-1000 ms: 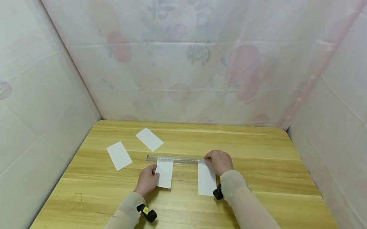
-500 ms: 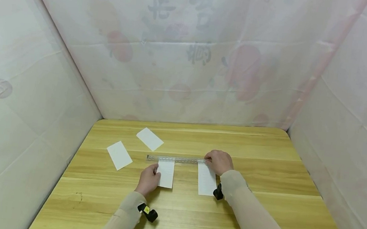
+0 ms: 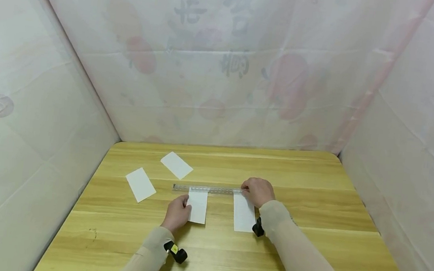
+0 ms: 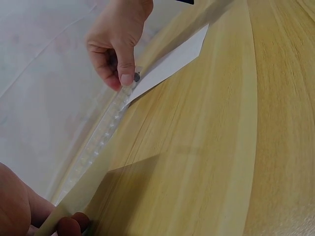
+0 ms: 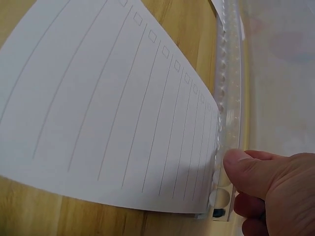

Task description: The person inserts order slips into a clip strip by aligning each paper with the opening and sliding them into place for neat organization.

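A clear plastic binding strip with a row of rings lies crosswise on the wooden table. My right hand pinches its right end, the thumb on top, as the right wrist view shows. Beneath that hand a lined sheet with checkboxes has its far edge at the strip's rings. My left hand pinches a second small sheet by its left edge, between thumb and fingers. That sheet's top edge meets the strip left of its middle, and in the left wrist view it stands tilted, casting a shadow on the table.
Two more white sheets lie at the left of the table, one sheet near my left hand and another sheet farther back. Fabric walls enclose the table at the back and both sides.
My left hand has slid slightly to the right along the strip, with its sheet. The right hand, the strip and the right sheet stay in place.
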The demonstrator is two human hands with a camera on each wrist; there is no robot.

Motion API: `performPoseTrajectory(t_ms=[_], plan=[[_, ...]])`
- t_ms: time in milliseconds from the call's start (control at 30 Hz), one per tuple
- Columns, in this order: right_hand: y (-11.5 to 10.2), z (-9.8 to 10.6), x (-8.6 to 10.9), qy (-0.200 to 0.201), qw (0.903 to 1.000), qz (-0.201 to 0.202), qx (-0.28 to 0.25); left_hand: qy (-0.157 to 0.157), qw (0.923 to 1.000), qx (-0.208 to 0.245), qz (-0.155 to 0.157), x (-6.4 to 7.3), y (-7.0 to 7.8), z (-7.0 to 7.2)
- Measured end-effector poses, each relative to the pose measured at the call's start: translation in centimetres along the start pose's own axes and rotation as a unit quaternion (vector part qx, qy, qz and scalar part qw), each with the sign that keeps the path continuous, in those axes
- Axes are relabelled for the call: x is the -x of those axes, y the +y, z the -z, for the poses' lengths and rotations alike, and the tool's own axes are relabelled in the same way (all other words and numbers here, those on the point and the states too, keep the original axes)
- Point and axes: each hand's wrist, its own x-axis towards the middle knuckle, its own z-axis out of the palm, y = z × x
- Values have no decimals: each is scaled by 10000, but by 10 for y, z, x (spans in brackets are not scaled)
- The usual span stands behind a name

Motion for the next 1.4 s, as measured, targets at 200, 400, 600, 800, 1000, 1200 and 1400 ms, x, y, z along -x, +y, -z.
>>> performPoseTrajectory(t_ms=[200,400,600,800,1000,1200,1400], plan=[[-1,-3,-1,78,9991,246,344,25,10000,-17,33,2,0,-2],[-4,-4,-3,244,9942,619,840,-2,10000,1,0,2,1,-3],[-4,-5,-4,283,9927,680,950,-18,10000,27,3,2,1,-5],[-2,-8,-4,398,9929,666,900,-5,10000,45,-8,2,2,-6],[-3,-8,-4,450,9933,638,856,-60,9999,108,33,2,4,-9],[-6,-6,-3,454,9937,567,857,-35,9999,85,-63,2,7,-11],[-8,-5,-3,479,9932,566,893,-15,9998,84,-163,1,9,-13]])
